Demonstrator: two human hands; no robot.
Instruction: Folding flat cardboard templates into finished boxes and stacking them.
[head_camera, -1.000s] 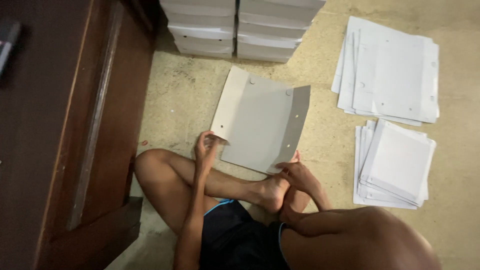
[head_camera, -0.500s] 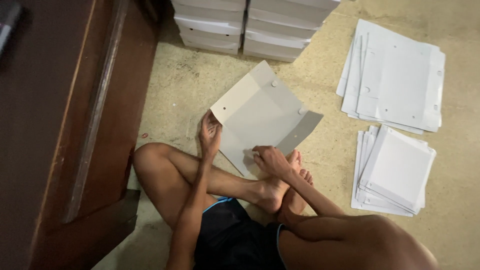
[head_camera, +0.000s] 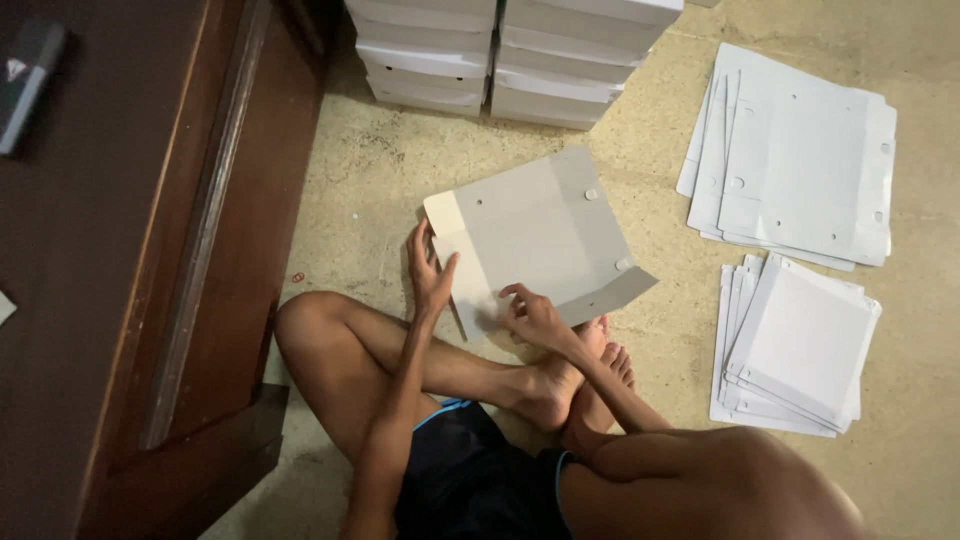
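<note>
A flat grey cardboard box blank (head_camera: 540, 235) with small punched holes lies on the floor in front of my crossed legs, turned at an angle. My left hand (head_camera: 430, 272) presses its left edge, fingers spread along the folded side flap. My right hand (head_camera: 530, 315) rests on the near part of the sheet, fingers curled on the surface beside the lower flap (head_camera: 615, 292). My bare feet (head_camera: 575, 375) lie just under the sheet's near edge.
Two stacks of flat white blanks lie at the right, one far (head_camera: 795, 155) and one near (head_camera: 795, 345). Assembled white boxes (head_camera: 510, 55) are stacked at the top. A dark wooden cabinet (head_camera: 150, 250) fills the left side.
The sheet has been rotated counter-clockwise on the floor and now lies flatter. Both hands moved with it, the right hand sliding left onto its near part.
</note>
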